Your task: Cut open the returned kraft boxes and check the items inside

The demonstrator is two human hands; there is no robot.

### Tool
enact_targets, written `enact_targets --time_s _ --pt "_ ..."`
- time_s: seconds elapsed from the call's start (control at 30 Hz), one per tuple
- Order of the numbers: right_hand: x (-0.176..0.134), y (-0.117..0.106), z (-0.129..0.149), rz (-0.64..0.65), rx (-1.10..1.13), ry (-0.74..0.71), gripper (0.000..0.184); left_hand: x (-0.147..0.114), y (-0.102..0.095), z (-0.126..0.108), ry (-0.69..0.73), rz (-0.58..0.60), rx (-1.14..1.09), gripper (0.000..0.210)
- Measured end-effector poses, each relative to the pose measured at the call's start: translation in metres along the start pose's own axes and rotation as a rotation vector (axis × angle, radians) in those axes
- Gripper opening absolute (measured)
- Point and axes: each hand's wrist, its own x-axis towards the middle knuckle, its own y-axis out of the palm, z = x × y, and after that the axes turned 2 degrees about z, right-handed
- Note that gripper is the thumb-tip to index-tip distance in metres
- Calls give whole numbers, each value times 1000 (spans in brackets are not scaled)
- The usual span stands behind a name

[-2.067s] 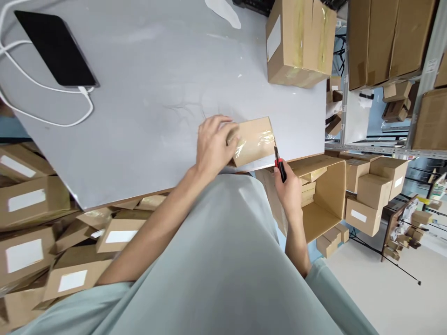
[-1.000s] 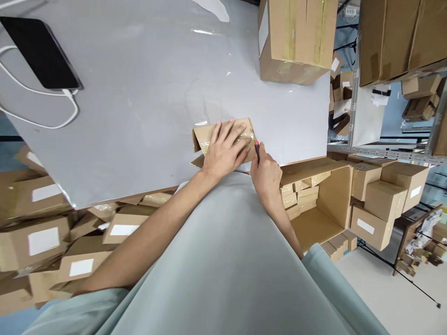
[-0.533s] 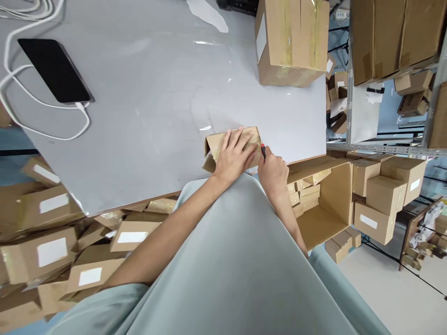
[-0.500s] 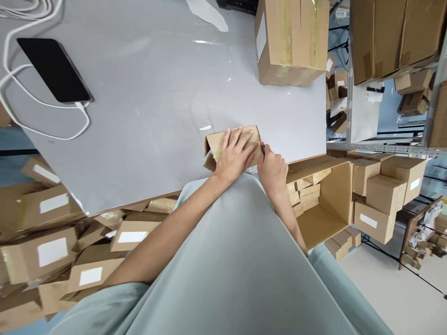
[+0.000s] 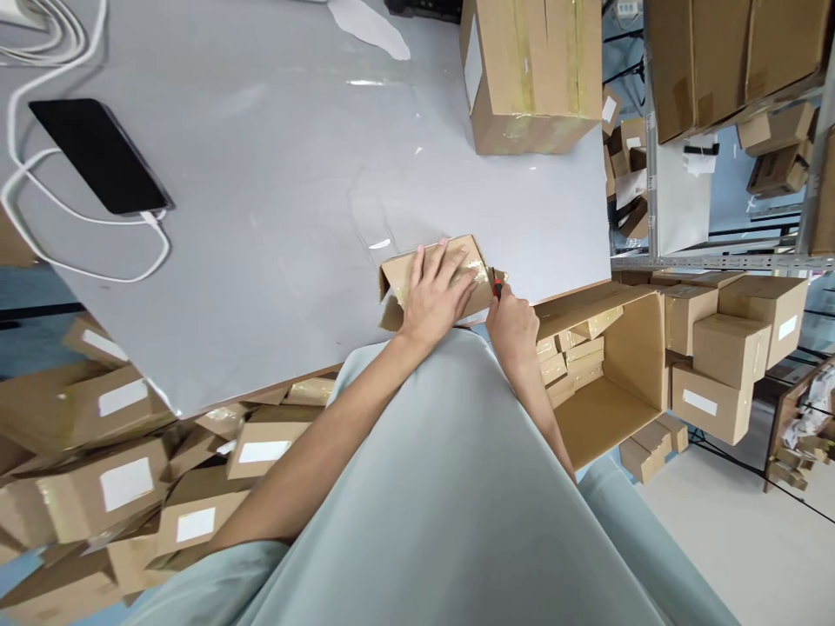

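Cardboard carton point(image 5: 482, 294), small and taped, lies near the front edge of the grey surface point(image 5: 261, 200), left-end flaps point(image 5: 392, 316) open. Left hand point(image 5: 430, 297): laid flat and slightly spread across the carton's top. Right hand point(image 5: 514, 329): closed around a red-and-black utility knife point(image 5: 498, 289) at the carton's right end. Open shipping box point(image 5: 634, 348), holding smaller boxes point(image 5: 582, 355), stands beside the surface, near the right hand. Smartphone point(image 5: 97, 155), connected to a white cable point(image 5: 130, 280), lies well apart at left.

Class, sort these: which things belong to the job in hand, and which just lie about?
In use:
small carton, under left hand
cutter, in right hand
grey table

Apparently lying about:
black phone
white cable
white scrap
large taped box
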Motion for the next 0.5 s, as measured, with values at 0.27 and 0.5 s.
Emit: enact_targets --time_s 0.27,0.5 --pt "-27 9 -30 -133 173 -119 44 8 -8 4 9 45 14 34" --pt "81 57 -71 -340 341 1 56 -31 -41 16 -234 -162 59 63"
